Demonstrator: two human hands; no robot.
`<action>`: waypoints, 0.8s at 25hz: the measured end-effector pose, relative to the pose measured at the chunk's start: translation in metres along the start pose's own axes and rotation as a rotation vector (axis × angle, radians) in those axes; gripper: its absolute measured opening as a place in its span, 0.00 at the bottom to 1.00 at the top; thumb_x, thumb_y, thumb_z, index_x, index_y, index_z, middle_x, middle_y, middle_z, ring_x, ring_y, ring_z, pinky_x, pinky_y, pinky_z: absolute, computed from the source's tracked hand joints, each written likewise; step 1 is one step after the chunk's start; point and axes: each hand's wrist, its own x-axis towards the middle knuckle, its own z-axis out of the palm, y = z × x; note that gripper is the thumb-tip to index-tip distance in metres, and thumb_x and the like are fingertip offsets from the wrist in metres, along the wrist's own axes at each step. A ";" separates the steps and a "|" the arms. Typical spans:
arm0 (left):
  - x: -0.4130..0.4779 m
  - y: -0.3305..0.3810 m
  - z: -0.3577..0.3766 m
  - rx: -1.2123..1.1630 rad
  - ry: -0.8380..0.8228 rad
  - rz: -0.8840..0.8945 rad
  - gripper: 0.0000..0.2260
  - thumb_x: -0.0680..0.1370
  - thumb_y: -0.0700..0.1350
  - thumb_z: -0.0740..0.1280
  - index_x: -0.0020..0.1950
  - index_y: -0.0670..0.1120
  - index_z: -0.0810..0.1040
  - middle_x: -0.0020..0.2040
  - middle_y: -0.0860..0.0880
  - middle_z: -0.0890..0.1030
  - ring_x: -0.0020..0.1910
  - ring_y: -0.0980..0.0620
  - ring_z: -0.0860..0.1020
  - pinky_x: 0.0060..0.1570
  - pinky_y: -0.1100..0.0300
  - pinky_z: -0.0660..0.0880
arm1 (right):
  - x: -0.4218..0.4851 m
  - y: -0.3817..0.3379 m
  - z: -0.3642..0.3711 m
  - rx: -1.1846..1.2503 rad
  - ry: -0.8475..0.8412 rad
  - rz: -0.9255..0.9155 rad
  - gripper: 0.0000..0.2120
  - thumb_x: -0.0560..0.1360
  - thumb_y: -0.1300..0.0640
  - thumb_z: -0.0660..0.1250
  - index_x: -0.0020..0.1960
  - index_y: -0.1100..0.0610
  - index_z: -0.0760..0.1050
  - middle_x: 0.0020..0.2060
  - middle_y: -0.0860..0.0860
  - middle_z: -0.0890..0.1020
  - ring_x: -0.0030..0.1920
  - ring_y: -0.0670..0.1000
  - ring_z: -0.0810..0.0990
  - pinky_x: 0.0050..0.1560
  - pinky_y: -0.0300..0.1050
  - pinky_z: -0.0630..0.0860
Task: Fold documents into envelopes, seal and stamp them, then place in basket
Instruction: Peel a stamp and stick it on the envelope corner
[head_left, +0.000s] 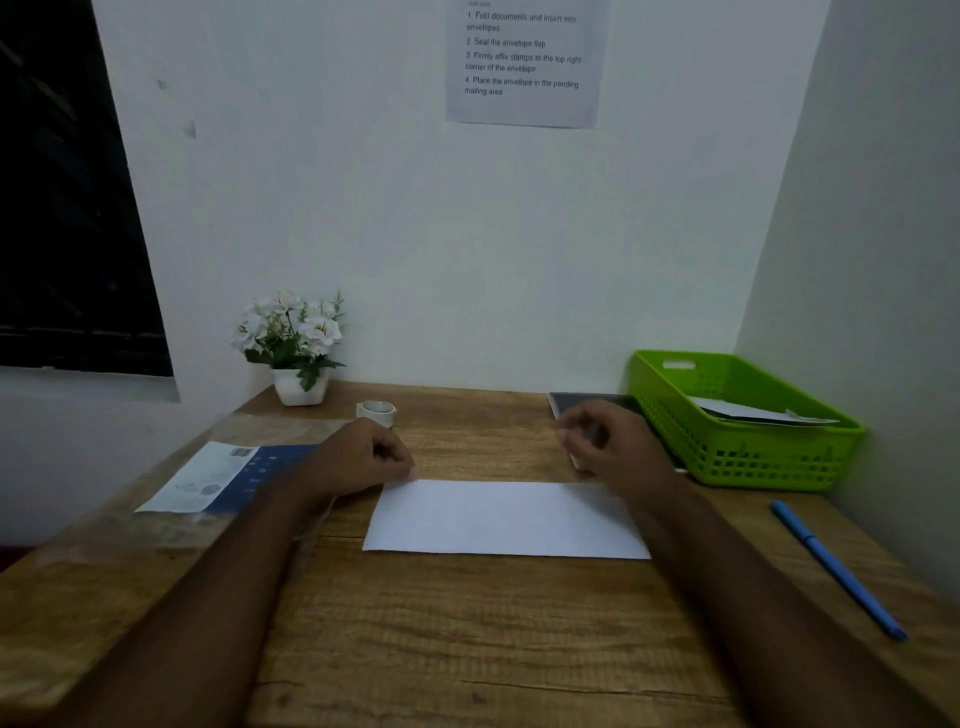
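Observation:
A white folded sheet of paper (506, 519) lies flat on the wooden desk (467, 639) in front of me. My left hand (363, 457) rests at the sheet's far left corner, fingers curled, fingertips touching the edge. Above the far right corner is my right hand (615, 447), fingers curled and slightly blurred; whether it pinches the paper I cannot tell. The green plastic basket (779, 462) stands at the right rear of the desk with white envelopes (753, 413) inside.
A clear packet with a blue and white label (223, 478) lies at the left. A tape roll (376, 411) and a white flower pot (300, 387) stand at the back. Behind my right hand sits a dark flat object (592, 402). A blue pen (836, 569) lies at the right.

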 end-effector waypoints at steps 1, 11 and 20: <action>0.000 -0.001 0.001 0.001 0.026 -0.002 0.03 0.72 0.44 0.72 0.45 0.48 0.84 0.43 0.53 0.84 0.41 0.62 0.78 0.36 0.71 0.68 | -0.001 -0.011 0.011 -0.025 -0.024 -0.063 0.03 0.73 0.52 0.70 0.45 0.44 0.78 0.38 0.43 0.79 0.32 0.41 0.74 0.34 0.38 0.73; 0.017 -0.021 0.005 0.098 0.394 0.003 0.03 0.73 0.39 0.70 0.44 0.43 0.83 0.40 0.48 0.81 0.37 0.57 0.74 0.35 0.62 0.67 | 0.022 -0.080 0.102 -0.317 -0.260 -0.268 0.08 0.75 0.53 0.64 0.51 0.48 0.80 0.46 0.45 0.82 0.45 0.43 0.75 0.45 0.43 0.74; 0.028 -0.055 0.000 0.154 0.613 -0.332 0.06 0.73 0.40 0.65 0.40 0.41 0.80 0.38 0.44 0.80 0.41 0.45 0.79 0.39 0.57 0.71 | 0.086 -0.090 0.182 -0.375 -0.324 -0.067 0.18 0.75 0.48 0.66 0.64 0.48 0.72 0.61 0.51 0.79 0.60 0.53 0.76 0.54 0.47 0.70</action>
